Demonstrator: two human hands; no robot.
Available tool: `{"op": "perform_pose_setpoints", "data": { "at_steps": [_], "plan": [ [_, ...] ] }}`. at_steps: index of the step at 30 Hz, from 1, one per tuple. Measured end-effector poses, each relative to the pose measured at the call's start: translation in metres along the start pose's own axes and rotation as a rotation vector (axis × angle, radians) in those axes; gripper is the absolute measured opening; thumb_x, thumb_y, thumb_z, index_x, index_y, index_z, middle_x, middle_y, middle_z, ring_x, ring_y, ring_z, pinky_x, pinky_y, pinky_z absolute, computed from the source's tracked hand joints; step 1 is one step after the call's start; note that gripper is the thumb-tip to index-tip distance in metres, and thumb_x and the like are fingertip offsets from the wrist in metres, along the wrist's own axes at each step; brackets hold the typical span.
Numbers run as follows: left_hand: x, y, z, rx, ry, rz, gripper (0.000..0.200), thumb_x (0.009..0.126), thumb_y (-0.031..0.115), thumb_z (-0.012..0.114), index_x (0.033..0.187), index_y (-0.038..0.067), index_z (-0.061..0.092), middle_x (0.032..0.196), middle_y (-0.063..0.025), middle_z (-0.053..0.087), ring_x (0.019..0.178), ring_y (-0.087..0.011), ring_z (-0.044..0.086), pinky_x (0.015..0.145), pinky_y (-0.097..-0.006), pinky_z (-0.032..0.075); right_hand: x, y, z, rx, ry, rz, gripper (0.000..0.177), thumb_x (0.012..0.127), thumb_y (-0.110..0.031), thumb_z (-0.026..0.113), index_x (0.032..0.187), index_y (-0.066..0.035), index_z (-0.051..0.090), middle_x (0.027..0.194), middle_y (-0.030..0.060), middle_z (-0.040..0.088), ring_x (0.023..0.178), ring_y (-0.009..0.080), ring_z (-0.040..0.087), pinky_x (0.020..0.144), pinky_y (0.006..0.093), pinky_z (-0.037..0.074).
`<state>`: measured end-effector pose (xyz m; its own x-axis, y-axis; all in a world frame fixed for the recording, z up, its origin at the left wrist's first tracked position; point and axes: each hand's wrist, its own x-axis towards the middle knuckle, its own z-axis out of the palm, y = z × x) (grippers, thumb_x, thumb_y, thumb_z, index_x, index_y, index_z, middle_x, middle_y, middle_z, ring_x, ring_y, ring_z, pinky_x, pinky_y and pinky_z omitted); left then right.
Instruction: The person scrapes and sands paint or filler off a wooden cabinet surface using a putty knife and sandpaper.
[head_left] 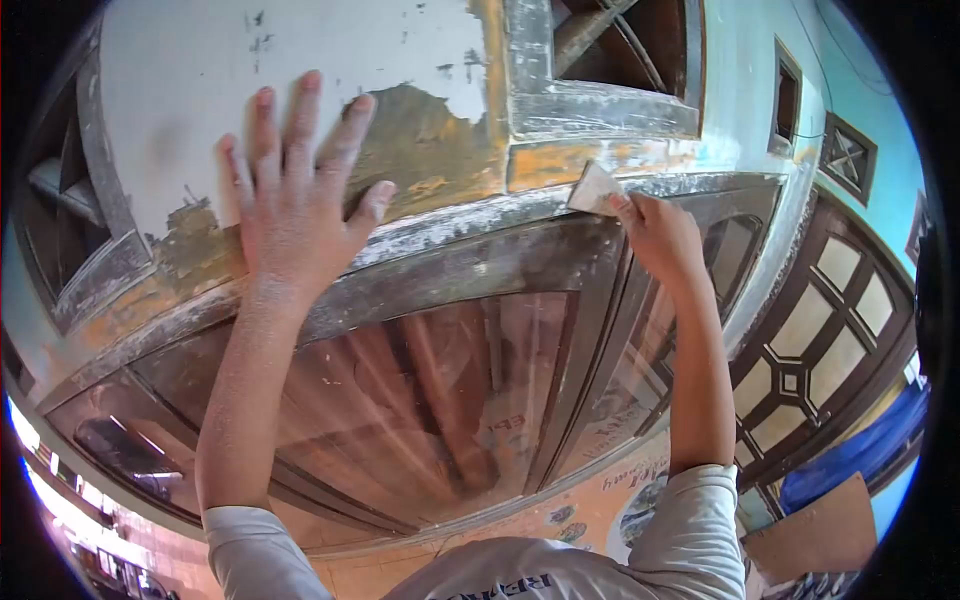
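Now | left hand (295,205) splayed flat on peeling wall (180,70) | right hand (662,238) pinching scraper (593,188) at window frame (450,270)

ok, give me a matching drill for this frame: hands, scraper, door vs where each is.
1 left hand
2 right hand
3 scraper
4 dark door

a far right of view
b flat on peeling wall
c blade against orange-stained ledge
d gripping the scraper

Pairs: 1-b, 2-d, 3-c, 4-a
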<state>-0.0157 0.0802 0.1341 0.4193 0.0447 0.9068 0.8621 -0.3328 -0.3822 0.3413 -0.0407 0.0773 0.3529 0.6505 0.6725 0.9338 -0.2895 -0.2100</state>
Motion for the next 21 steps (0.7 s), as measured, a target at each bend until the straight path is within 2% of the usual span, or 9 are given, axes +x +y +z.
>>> {"op": "perform_pose_setpoints", "data": {
  "at_steps": [2, 6, 9, 10, 11, 13, 18, 21],
  "plan": [
    [0.008, 0.028, 0.004, -0.043, -0.055, 0.026, 0.077, 0.089, 0.053, 0.068, 0.158, 0.039, 0.036, 0.171, -0.0017, 0.017, 0.157, -0.036, 0.012, 0.12, -0.0682, 0.013, 0.008, 0.026, -0.005, 0.049, 0.0, 0.065, 0.06, 0.103, -0.059, 0.043, 0.099, -0.006, 0.072, 0.087, 0.0218, 0.072, 0.089, 0.0437, 0.069, 0.082, 0.0539, 0.05],
    [0.03, 0.067, 0.012, -0.106, -0.102, 0.065, 0.073, 0.091, 0.058, 0.064, 0.156, 0.042, 0.037, 0.171, 0.0009, 0.015, 0.159, -0.0304, 0.006, 0.121, -0.0686, 0.01, 0.017, 0.068, -0.004, 0.022, 0.065, 0.088, 0.058, 0.103, -0.058, 0.046, 0.099, -0.006, 0.072, 0.089, 0.0225, 0.071, 0.092, 0.0467, 0.066, 0.081, 0.0512, 0.05],
    [0.044, 0.09, 0.018, -0.121, -0.093, 0.097, 0.072, 0.091, 0.058, 0.064, 0.156, 0.041, 0.038, 0.171, 0.0016, 0.015, 0.158, -0.0302, 0.007, 0.122, -0.068, 0.009, 0.021, 0.092, -0.002, 0.156, 0.012, 0.108, 0.054, 0.103, -0.053, 0.051, 0.097, -0.003, 0.07, 0.089, 0.0243, 0.07, 0.093, 0.0474, 0.065, 0.079, 0.0501, 0.05],
    [0.049, 0.1, 0.016, -0.128, -0.119, 0.093, 0.072, 0.091, 0.058, 0.064, 0.156, 0.04, 0.039, 0.171, 0.0015, 0.017, 0.158, -0.0295, 0.008, 0.122, -0.0674, 0.008, 0.021, 0.097, -0.002, 0.243, 0.005, 0.1, 0.046, 0.101, -0.045, 0.057, 0.095, -0.001, 0.068, 0.087, 0.0253, 0.068, 0.092, 0.048, 0.064, 0.077, 0.0499, 0.049],
    [0.053, 0.108, 0.018, -0.139, -0.116, 0.093, 0.072, 0.091, 0.058, 0.064, 0.156, 0.04, 0.039, 0.171, 0.0015, 0.017, 0.158, -0.0295, 0.008, 0.122, -0.0674, 0.008, 0.021, 0.102, -0.003, 0.234, 0.007, 0.105, 0.046, 0.101, -0.045, 0.057, 0.095, -0.001, 0.068, 0.087, 0.0253, 0.068, 0.092, 0.048, 0.064, 0.077, 0.0499, 0.049],
    [0.062, 0.122, 0.022, -0.14, -0.107, 0.14, 0.073, 0.091, 0.058, 0.064, 0.156, 0.039, 0.039, 0.17, 0.0013, 0.019, 0.158, -0.0285, 0.009, 0.122, -0.0668, 0.008, 0.02, 0.106, -0.002, 0.335, 0.027, 0.009, 0.04, 0.1, -0.039, 0.061, 0.096, 0.0, 0.066, 0.086, 0.025, 0.067, 0.089, 0.0481, 0.063, 0.075, 0.05, 0.048],
    [0.079, 0.15, 0.029, -0.147, -0.099, 0.174, 0.073, 0.091, 0.061, 0.061, 0.156, 0.038, 0.039, 0.168, 0.0014, 0.024, 0.158, -0.0271, 0.01, 0.123, -0.0649, 0.006, 0.028, 0.11, -0.001, 0.334, 0.166, -0.035, 0.038, 0.098, -0.04, 0.064, 0.099, -0.002, 0.066, 0.085, 0.0217, 0.068, 0.086, 0.0452, 0.064, 0.075, 0.0479, 0.049],
    [0.085, 0.154, 0.024, -0.112, -0.118, 0.174, 0.072, 0.091, 0.06, 0.061, 0.156, 0.038, 0.04, 0.166, 0.0016, 0.028, 0.158, -0.0267, 0.01, 0.123, -0.0644, 0.006, 0.043, 0.127, -0.004, 0.23, 0.251, 0.037, 0.041, 0.098, -0.045, 0.062, 0.096, -0.005, 0.068, 0.083, 0.0186, 0.068, 0.087, 0.043, 0.066, 0.082, 0.0498, 0.047]
  ]
}}
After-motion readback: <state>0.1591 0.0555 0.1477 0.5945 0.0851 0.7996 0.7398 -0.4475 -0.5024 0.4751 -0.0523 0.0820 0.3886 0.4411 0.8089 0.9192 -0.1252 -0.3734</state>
